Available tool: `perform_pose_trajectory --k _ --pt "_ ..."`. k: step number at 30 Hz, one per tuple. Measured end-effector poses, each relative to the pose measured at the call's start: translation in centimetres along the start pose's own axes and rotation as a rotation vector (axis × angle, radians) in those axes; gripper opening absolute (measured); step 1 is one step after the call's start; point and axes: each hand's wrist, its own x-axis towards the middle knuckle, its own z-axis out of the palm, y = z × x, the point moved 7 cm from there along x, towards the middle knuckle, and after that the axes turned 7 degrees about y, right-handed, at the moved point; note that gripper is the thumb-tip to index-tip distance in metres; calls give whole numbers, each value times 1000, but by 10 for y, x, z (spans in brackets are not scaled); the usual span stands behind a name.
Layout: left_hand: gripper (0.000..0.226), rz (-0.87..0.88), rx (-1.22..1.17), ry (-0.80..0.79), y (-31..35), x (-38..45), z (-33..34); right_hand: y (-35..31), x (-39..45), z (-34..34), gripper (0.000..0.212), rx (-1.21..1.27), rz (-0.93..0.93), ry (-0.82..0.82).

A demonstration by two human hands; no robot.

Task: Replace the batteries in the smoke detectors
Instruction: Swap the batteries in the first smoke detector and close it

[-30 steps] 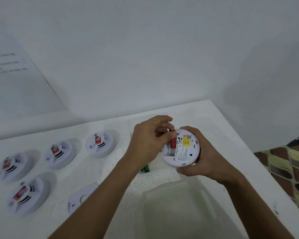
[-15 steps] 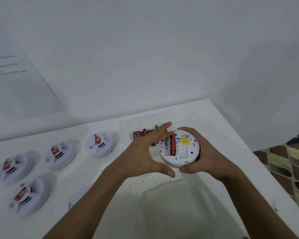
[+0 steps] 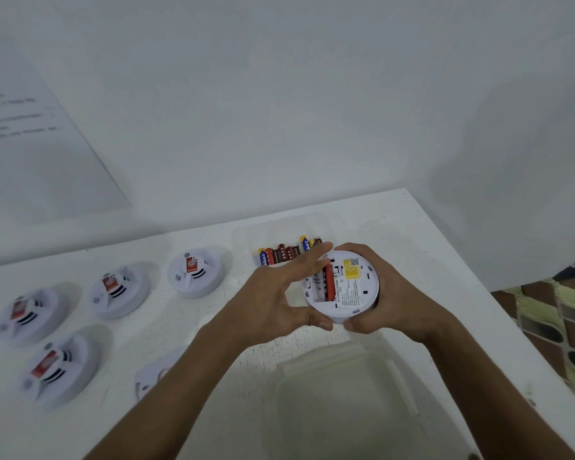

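My right hand (image 3: 397,300) grips a round white smoke detector (image 3: 344,288) from its right side, back facing up, above the table. Its battery bay is uncovered and a red battery (image 3: 328,283) lies in it beside an empty slot. My left hand (image 3: 273,298) has straight fingers laid over the detector's left rim and its thumb under the near edge. A clear box of red and blue batteries (image 3: 281,254) sits just behind the hands.
Several more white smoke detectors (image 3: 195,272) with red labels stand on the white table (image 3: 186,327) to the left. A white cover plate (image 3: 150,376) lies near my left forearm. A clear plastic container (image 3: 342,403) sits close in front. The table edge runs along the right.
My left hand pushed the red battery into the bay, then let go and spread its fingers along the detector's left rim. The battery box behind came into view.
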Motion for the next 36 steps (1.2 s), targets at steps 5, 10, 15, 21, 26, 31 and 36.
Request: perform_pose_trajectory --k 5,10,15,21,26,31,36 --pt "96 -52 -75 27 -5 -1 3 3 2 -1 91 7 10 1" --pt "87 -155 -223 105 -11 11 -10 4 2 -6 90 1 27 15" --pt "61 -245 16 316 -51 59 -31 8 -7 -24 89 -38 41 61" --pt "60 -334 338 -16 -96 110 5 17 -17 -33 89 -50 56 74" --pt "46 -344 369 -52 -112 119 16 24 -22 -35 89 -43 61 74" --pt "58 -337 360 -63 -115 122 18 29 -22 -33 90 -27 63 70" --pt "62 -315 403 -91 -114 124 18 34 -23 -28 92 -37 64 60"
